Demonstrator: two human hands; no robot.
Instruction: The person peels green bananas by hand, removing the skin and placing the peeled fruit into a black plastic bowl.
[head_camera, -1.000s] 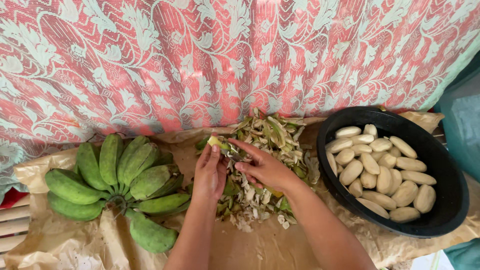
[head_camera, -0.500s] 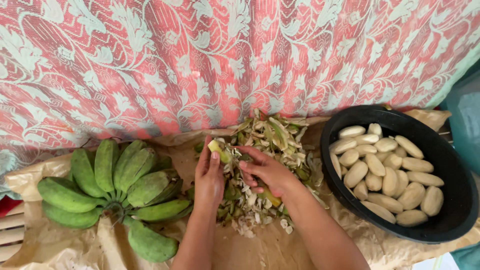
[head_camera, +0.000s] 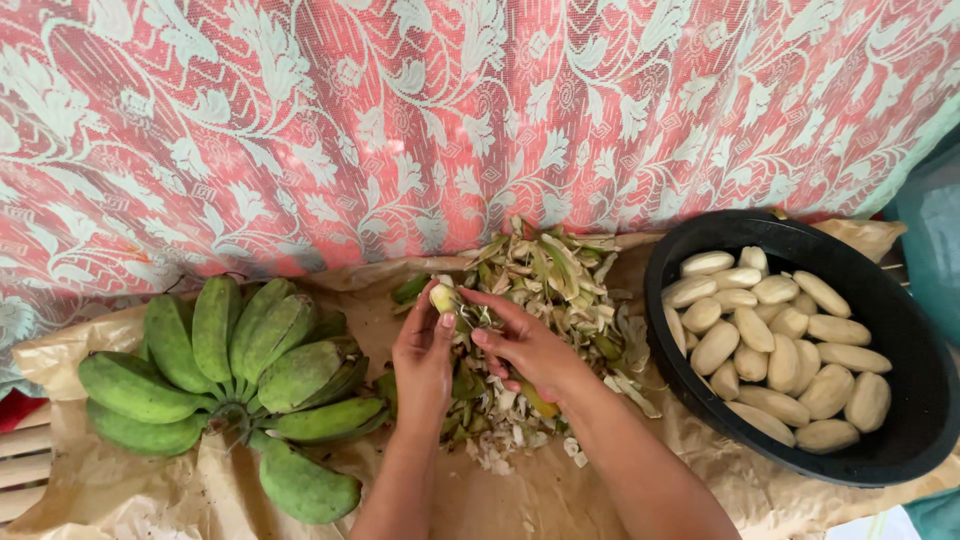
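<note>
Red-and-white lace-patterned cloth (head_camera: 480, 120) fills the far half of the view. Crumpled brown paper (head_camera: 560, 490) covers the work surface. At right, a black round basin (head_camera: 905, 450) holds peeled pale bananas (head_camera: 775, 345). At left lies a bunch of green unpeeled bananas (head_camera: 235, 385), stems meeting near its centre. Between them, a heap of peelings (head_camera: 560, 290) spreads from the cloth's edge toward the near side.

Over this heap the two hands meet. The left hand (head_camera: 425, 360) pinches a small, partly peeled banana (head_camera: 443, 297) at its far fingertips, the pale tip exposed. The right hand (head_camera: 525, 345) lies just beside it, fingers curled and touching the fruit's near side; whether it grips a strip of skin or a blade cannot be told.

Judged from this posture, the step goes best with the fruit held steady over the heap so strips fall there, and with skin pulled lengthwise, leaving flesh unbroken for the basin.
</note>
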